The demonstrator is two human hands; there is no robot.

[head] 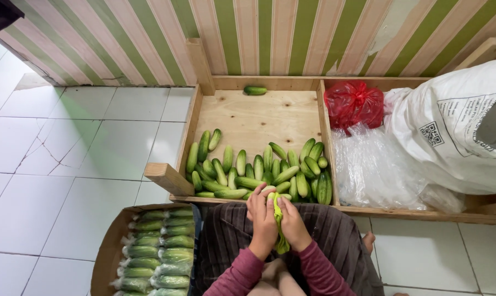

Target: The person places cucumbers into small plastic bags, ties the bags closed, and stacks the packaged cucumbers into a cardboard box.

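Note:
Both my hands meet low in the middle of the head view, over my lap in striped dark cloth. My left hand [262, 215] and my right hand [293, 221] grip a yellow-green mesh wrapper [279, 223] that hangs down between them. Whether a cucumber is inside it is hidden by my fingers. Just beyond my fingertips lies a pile of loose green cucumbers [259, 170] along the near edge of a shallow wooden bin [259, 112]. One lone cucumber [255, 90] rests at the bin's far wall.
A cardboard box [109, 249] at my left holds several wrapped cucumber packs [157, 252]. The neighbouring bin compartment holds a red plastic bag [353, 104], clear plastic sheeting [375, 167] and a large white sack [456, 126]. White floor tiles lie at left; a striped wall stands behind.

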